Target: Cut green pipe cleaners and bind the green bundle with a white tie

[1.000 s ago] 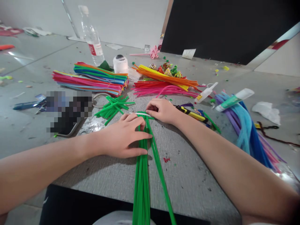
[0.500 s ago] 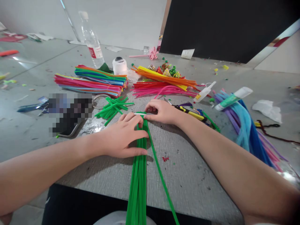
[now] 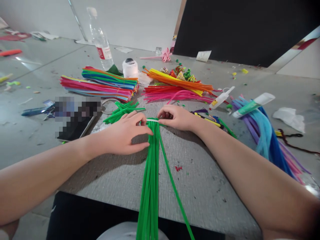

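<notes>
A long bundle of green pipe cleaners (image 3: 150, 173) runs from the middle of the grey board toward my lap. Across its top end lies a thin white strip (image 3: 152, 120). My left hand (image 3: 130, 133) pinches the strip's left end with thumb and lower fingers spread over the bundle's left edge. My right hand (image 3: 175, 117) has its fingers curled at the strip's right end. One green stem (image 3: 175, 188) slants away from the bundle on the right. Short green pieces (image 3: 122, 111) lie in a pile beyond my left hand.
Coloured pipe-cleaner bundles (image 3: 100, 87) lie behind, near a clear bottle (image 3: 103, 50) and a white spool (image 3: 130, 69). A phone (image 3: 77, 128) is at left. On the right are a glue bottle (image 3: 222, 97), a green-white tube (image 3: 253, 105) and blue stems (image 3: 268, 140).
My left hand has shifted up and left, uncovering more of the white strip and the bundle's top. The view has moved slightly.
</notes>
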`<state>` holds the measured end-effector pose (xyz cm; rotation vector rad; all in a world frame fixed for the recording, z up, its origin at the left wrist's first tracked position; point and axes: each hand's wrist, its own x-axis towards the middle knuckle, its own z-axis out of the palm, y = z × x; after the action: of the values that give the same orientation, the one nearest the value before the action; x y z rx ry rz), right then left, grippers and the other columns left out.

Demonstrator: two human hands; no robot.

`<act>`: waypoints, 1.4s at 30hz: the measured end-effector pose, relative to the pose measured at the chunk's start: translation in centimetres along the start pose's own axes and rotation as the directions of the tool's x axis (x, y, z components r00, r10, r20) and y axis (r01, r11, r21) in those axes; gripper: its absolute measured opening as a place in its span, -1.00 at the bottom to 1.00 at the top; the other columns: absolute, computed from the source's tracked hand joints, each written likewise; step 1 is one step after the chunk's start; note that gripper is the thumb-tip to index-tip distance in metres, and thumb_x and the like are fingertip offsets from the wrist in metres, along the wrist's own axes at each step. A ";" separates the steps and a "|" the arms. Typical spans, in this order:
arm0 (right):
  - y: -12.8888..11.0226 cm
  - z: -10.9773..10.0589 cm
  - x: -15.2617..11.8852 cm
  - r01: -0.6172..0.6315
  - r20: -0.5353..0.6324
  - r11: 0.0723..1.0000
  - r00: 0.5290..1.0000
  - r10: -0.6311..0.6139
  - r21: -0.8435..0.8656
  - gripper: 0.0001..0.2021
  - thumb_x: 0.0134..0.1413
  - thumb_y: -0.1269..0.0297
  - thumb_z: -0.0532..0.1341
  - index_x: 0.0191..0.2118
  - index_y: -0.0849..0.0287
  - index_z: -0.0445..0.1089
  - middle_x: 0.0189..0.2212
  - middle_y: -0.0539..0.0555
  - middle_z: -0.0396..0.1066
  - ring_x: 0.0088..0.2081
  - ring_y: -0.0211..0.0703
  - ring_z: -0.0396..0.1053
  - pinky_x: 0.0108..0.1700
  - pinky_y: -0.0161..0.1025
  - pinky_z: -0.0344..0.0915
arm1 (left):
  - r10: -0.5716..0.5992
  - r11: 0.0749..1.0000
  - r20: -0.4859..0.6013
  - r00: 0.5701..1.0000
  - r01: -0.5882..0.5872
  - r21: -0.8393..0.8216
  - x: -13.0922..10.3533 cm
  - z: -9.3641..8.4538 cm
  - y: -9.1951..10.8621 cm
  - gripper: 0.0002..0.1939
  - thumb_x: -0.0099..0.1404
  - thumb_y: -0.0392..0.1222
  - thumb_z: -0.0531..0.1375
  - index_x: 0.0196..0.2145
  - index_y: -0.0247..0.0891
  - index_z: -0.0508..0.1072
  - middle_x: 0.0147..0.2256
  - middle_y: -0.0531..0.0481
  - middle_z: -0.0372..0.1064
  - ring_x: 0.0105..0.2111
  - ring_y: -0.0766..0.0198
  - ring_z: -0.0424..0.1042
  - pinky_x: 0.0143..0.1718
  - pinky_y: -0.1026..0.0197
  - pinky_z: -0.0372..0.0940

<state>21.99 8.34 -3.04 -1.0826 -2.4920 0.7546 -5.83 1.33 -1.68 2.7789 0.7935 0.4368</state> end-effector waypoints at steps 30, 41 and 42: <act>-2.0 -0.2 -0.7 -0.110 0.045 0.993 0.993 0.112 -0.049 -0.86 0.10 0.26 0.36 -0.28 0.12 0.40 -0.35 0.05 0.46 -0.34 -0.15 0.34 -0.29 -0.20 0.24 | -0.006 0.989 0.103 0.995 -0.009 0.146 0.0 1.1 0.6 -0.50 0.39 -0.08 0.19 0.26 0.00 0.50 -0.01 -0.20 0.21 0.01 -0.10 0.25 0.04 -0.20 0.31; -2.0 0.6 -0.4 -0.146 -0.022 0.987 0.989 0.145 -0.063 -0.85 0.12 0.29 0.34 -0.18 0.12 0.43 -0.37 0.02 0.45 -0.36 -0.14 0.34 -0.29 -0.20 0.19 | -0.009 0.991 0.121 0.993 -0.007 0.135 0.1 1.0 0.7 -0.51 0.38 -0.11 0.18 0.24 -0.04 0.51 -0.02 -0.22 0.21 0.02 -0.12 0.25 0.03 -0.24 0.32; -1.9 0.5 -0.5 -0.151 -0.007 0.988 0.989 0.151 -0.043 -0.84 0.15 0.28 0.33 -0.16 0.11 0.43 -0.38 0.01 0.45 -0.37 -0.15 0.34 -0.29 -0.20 0.19 | -0.005 0.991 0.118 0.993 -0.010 0.130 0.1 1.0 0.7 -0.51 0.38 -0.12 0.18 0.24 -0.04 0.51 -0.01 -0.22 0.22 0.02 -0.12 0.26 0.04 -0.24 0.32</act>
<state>20.96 6.75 -2.41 -1.2985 -2.4548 0.7415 -5.10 0.68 -2.43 2.8944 0.8186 0.2258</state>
